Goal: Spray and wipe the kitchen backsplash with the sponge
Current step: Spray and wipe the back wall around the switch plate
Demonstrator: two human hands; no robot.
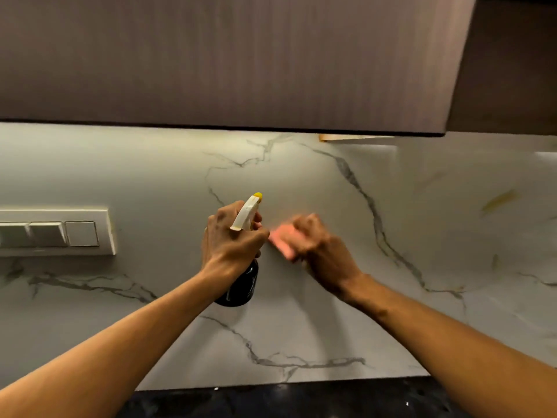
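Marble backsplash (301, 188) | one spray bottle (245, 282), left hand (232, 245) fingers round it | one pink sponge (280, 236), right hand (316, 245) fingers gripping

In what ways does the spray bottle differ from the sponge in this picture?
The spray bottle is dark with a white head and yellow nozzle; the sponge is pink. The left hand grips the spray bottle, which looks sharp; the right hand holds the sponge, which is blurred. Both are held up before the marble backsplash.

no legible text; white marks on spray bottle (244, 285) unreadable
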